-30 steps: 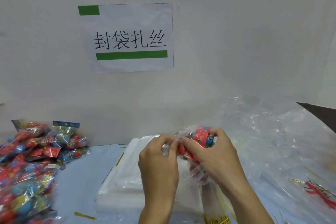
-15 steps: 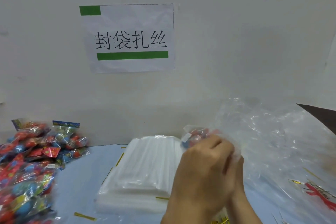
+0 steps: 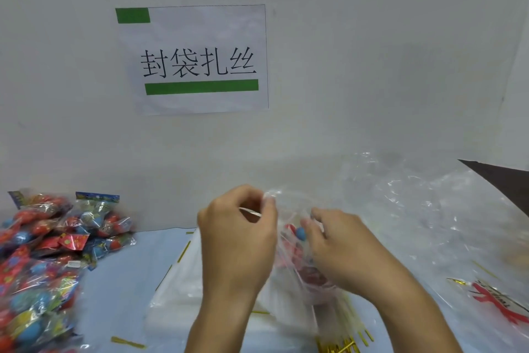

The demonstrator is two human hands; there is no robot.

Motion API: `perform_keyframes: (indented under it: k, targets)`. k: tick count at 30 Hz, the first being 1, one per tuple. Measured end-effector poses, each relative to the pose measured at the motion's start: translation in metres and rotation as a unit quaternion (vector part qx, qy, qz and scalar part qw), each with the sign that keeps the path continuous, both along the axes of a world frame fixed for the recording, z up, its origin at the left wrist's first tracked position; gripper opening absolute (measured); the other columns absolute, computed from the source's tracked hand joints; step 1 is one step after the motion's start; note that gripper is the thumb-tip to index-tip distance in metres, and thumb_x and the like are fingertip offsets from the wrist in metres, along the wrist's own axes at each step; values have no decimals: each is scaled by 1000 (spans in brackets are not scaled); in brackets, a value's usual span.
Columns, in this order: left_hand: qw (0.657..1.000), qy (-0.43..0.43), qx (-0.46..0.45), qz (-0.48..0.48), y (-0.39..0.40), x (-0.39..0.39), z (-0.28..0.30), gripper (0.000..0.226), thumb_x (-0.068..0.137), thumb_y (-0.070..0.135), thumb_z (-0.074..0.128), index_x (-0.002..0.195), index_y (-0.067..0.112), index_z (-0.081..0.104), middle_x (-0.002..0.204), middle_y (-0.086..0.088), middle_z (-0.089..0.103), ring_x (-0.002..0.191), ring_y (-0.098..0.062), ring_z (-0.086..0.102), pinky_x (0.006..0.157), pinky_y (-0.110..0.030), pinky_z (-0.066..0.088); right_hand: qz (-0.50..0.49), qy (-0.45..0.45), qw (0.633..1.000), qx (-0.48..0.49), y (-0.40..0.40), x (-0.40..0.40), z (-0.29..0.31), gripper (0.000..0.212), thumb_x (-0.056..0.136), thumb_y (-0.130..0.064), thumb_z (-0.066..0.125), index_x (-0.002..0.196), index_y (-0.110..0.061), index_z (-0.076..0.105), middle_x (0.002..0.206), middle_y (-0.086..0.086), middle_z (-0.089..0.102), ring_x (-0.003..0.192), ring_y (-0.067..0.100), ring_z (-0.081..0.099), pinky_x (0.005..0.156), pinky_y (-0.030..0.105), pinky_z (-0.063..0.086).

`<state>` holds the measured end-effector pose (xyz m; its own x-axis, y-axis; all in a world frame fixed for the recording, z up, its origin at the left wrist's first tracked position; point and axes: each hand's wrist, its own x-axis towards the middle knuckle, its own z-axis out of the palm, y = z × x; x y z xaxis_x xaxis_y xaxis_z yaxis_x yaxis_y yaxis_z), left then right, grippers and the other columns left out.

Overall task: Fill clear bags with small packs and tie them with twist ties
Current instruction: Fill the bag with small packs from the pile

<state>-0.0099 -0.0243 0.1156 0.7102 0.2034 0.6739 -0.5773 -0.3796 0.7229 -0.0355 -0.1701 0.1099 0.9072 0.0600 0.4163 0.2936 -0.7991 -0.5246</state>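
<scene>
Left hand (image 3: 237,241) pinched bag (image 3: 289,255) mouth at 12 o'clock; right hand (image 3: 343,249) gripped opposite edge. Best gather neck tight above packs (image 3: 300,234) before tie (image 3: 340,348).

Packs pile (image 3: 48,261) lower left of the frame on counter (image 3: 128,289); bag stack (image 3: 177,295) bottom centre; sign (image 3: 194,59) upper left-centre on wall; loose bags (image 3: 429,209) right.
</scene>
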Motion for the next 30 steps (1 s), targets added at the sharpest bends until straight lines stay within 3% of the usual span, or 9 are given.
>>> perform_keyframes:
  k: [3, 7, 10, 13, 15, 17, 21, 25, 30]
  targets:
    - [997, 30, -69, 16, 13, 1, 5, 27, 87, 16, 72, 61, 17, 67, 52, 4, 64, 49, -14, 65, 62, -43, 59, -82, -18, 996, 23, -5, -1, 21, 42, 101, -23, 54, 60, -12, 57, 52, -3, 53, 51, 14, 50, 51, 22, 43]
    - [994, 46, -101, 9, 23, 1, 11, 25, 85, 11, 72, 61, 14, 67, 52, 4, 63, 46, -15, 63, 63, -48, 61, -99, -60, 992, 44, -5, -12, 32, 18, 93, -23, 68, 79, -24, 80, 71, -11, 73, 73, 1, 66, 66, 16, 54]
    - [996, 39, -71, 31, 26, -1, 14, 26, 85, 13, 72, 59, 15, 66, 52, 6, 62, 43, -12, 61, 61, -46, 60, -71, 23, 997, -4, -3, -30, 41, 39, 90, -57, 63, 78, -23, 80, 70, -2, 74, 62, 5, 67, 64, 26, 58]
    - [996, 26, -39, 73, 30, -1, 16, 27, 84, 15, 71, 58, 19, 65, 52, 8, 63, 49, -15, 64, 58, -37, 58, -33, 131, 990, -43, -4, -47, 58, 75, 61, -96, 42, 85, -34, 77, 80, -5, 75, 70, 11, 70, 72, 34, 59]
    - [995, 38, -15, 91, 31, -1, 15, 26, 83, 17, 70, 58, 19, 64, 52, 6, 63, 53, -18, 66, 56, -34, 56, 10, 162, 987, -13, -8, -53, 60, 46, 61, -79, 69, 87, -41, 77, 78, -18, 75, 71, 2, 70, 77, 31, 59]
    - [995, 52, 1, 85, 30, -3, 16, 26, 84, 17, 69, 59, 17, 63, 54, 4, 63, 53, -20, 65, 54, -32, 53, 40, 92, 995, 16, -10, -45, 56, 4, 78, -34, 82, 78, -36, 78, 71, -22, 73, 68, -2, 70, 74, 23, 58]
    - [997, -29, -34, 60, 33, -4, 23, 25, 83, 21, 68, 59, 19, 59, 53, 7, 61, 48, -16, 60, 47, -28, 46, 19, -233, 967, 101, -10, -31, 56, 18, 79, -19, 82, 68, -32, 76, 72, -28, 72, 72, -9, 68, 69, 5, 47]
    - [997, 77, 8, 26, 38, 3, 11, 23, 79, 14, 67, 58, 13, 58, 51, 1, 57, 57, -30, 62, 56, -35, 48, 35, -140, 985, 97, -9, -18, 36, 29, 81, -2, 79, 67, -27, 78, 70, -23, 73, 73, -8, 68, 71, 7, 47]
    - [993, 116, 10, 18, 45, 10, 4, 18, 80, 15, 65, 64, 11, 59, 59, -4, 63, 63, -31, 63, 60, -42, 52, 61, -96, 981, 159, -6, -9, 29, 18, 78, -12, 82, 72, -29, 80, 73, -21, 75, 76, -5, 70, 76, 13, 49]
